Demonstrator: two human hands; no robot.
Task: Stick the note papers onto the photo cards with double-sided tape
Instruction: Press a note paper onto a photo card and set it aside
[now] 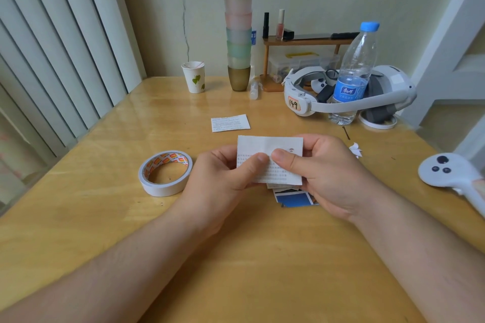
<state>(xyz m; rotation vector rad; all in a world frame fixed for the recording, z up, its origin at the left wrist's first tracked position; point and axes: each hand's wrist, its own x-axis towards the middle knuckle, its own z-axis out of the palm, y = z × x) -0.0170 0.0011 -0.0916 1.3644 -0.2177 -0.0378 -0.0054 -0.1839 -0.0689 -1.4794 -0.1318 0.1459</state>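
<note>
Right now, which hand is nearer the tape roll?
Left. The left hand sits just right of the tape roll; the right hand is farther right, across the note paper.

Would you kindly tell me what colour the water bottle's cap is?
The water bottle's cap is light blue, seen clearly in the head view, the only one.

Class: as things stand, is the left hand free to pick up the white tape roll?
Probably not yet: the left hand pinches the white printed note paper; the tape roll lies unobstructed beside it.
</note>
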